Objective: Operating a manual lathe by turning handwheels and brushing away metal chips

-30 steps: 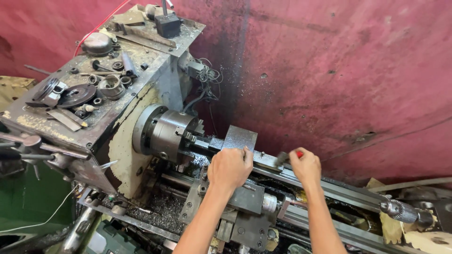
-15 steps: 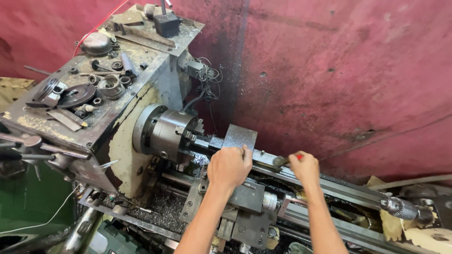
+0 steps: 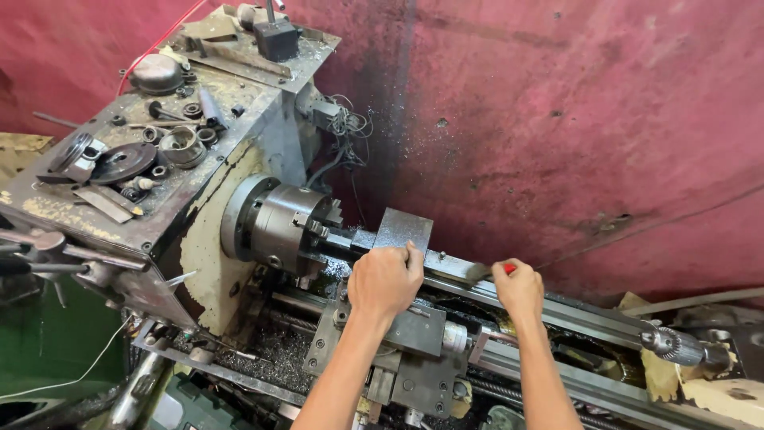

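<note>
A worn metal lathe fills the head view. Its three-jaw chuck grips a dark bar that points right. My left hand rests closed on the tool post of the carriage, just in front of a grey metal block. My right hand grips a small brush with a red handle, its dark bristles touching the far bed rail.
The headstock top carries loose gears, rings and tools. A drill chuck sits on the tailstock at right. Metal chips lie under the chuck. A red wall stands close behind; levers stick out at left.
My right hand has slid the brush left and down along the far rail. My left hand has stayed on the tool post.
</note>
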